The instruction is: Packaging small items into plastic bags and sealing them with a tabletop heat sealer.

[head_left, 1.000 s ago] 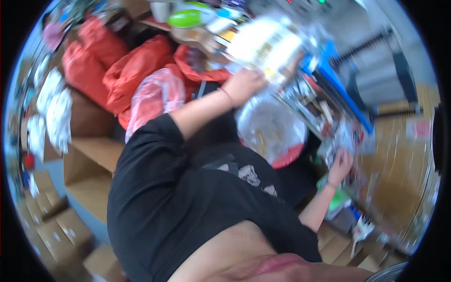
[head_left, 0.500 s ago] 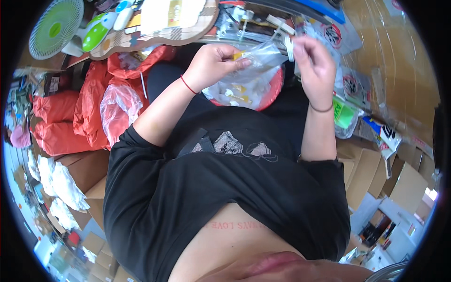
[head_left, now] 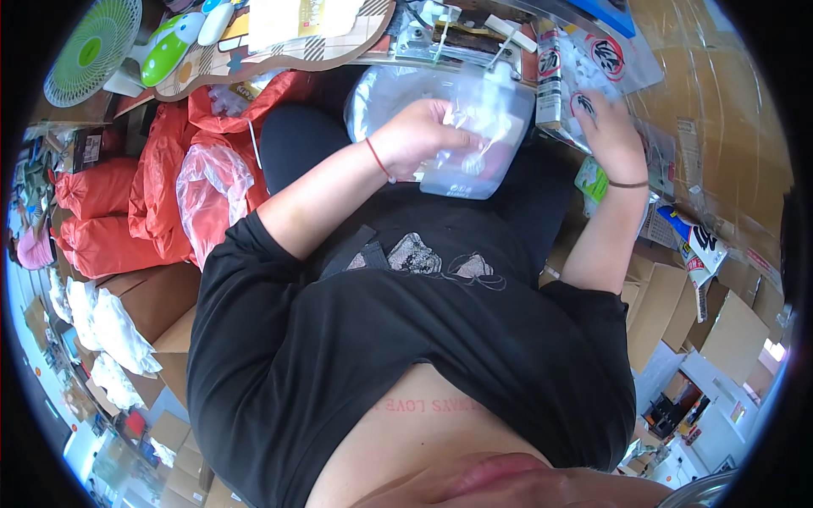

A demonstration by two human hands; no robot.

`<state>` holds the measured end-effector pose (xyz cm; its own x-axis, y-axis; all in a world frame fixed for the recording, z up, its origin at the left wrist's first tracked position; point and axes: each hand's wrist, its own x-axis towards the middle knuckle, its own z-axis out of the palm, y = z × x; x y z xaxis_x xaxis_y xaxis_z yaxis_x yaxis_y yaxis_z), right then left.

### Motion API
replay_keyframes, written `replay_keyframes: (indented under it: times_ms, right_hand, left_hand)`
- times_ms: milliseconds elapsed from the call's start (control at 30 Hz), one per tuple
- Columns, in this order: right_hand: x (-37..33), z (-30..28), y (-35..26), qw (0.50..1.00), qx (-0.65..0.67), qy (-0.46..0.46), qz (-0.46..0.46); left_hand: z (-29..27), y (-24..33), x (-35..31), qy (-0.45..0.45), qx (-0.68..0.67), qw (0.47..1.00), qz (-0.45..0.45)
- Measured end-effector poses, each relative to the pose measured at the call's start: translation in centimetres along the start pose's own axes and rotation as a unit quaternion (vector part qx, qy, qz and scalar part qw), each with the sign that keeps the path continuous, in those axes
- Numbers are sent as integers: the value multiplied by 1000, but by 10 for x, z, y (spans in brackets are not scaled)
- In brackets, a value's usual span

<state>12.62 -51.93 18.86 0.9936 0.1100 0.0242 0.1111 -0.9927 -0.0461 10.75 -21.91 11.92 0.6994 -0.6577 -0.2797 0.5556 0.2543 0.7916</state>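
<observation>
A clear plastic pouch (head_left: 461,179) with printing near one end hangs in front of my lap. My left hand (head_left: 423,140) is closed on it, thumb across its face. Behind the pouch, partly covered, stands a basin lined with clear plastic (head_left: 366,95). My right hand (head_left: 611,135) is at an open white carton (head_left: 552,80) at the right of the worktop, fingers down among small white pieces (head_left: 584,72). Its fingertips are partly hidden, so whether they grip a piece does not show.
A patterned board (head_left: 339,44) and a green fan (head_left: 89,52) are at the far left. Orange-red plastic bags (head_left: 110,245) are heaped by my left side. Cardboard boxes (head_left: 656,296) stand at my right, below a cardboard surface (head_left: 694,76) wrapped in clear plastic.
My left hand has moved right and slightly nearer with the pouch, which now hangs flat over the basin. My right hand has left the pouch and gone right to the white carton.
</observation>
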Motion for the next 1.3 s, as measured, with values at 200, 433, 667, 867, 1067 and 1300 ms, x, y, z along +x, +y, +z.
replay_keyframes:
  times_ms: [200,433,667,867,1067,1300]
  right_hand:
    - [5,43,44,990,95,-106,-13]
    - [-2,47,39,982,158,60,-85]
    - [-21,36,37,962,249,95,57]
    - [-3,18,-55,895,387,11,-224]
    - [23,8,-94,818,556,65,-132]
    - [31,11,-64,820,556,-27,-134]
  left_hand:
    - [-35,32,40,70,-33,996,36]
    - [-92,65,21,360,463,752,299]
    - [-154,64,-34,278,771,423,386]
    - [-107,40,-35,339,408,807,261]
    - [-45,23,-23,160,403,890,144]
    - [-4,4,-12,12,80,996,34]
